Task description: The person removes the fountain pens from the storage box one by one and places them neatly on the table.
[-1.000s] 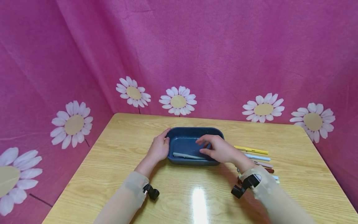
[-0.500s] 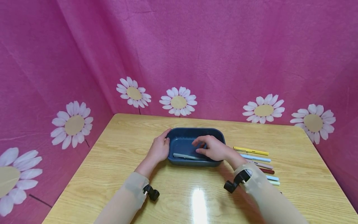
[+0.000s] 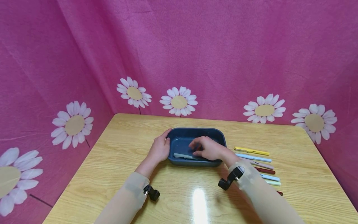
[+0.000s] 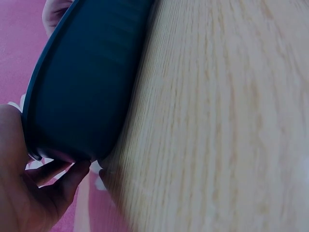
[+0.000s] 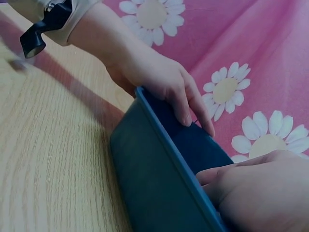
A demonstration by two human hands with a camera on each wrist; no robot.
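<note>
A dark blue rectangular tray with rounded corners lies on the table. My left hand grips its left end; in the left wrist view, the left fingers bear on the outer end wall. Inside the tray, along its near wall, lies a grey pen, its right end hidden beneath my right hand. That hand reaches in over the near right side with its fingers bent, and a gap shows between thumb and fingertips. The right wrist view has the right hand low inside the tray wall.
Right of the tray, several pens lie in a row on the wooden table: a yellow pen, a light blue pen, a dark red pen and others partly behind my right forearm. A pink flowered curtain stands behind the table.
My right hand has slid left inside the tray, over more of the grey pen, and its forearm uncovers more of the row of pens. The left hand stays put.
</note>
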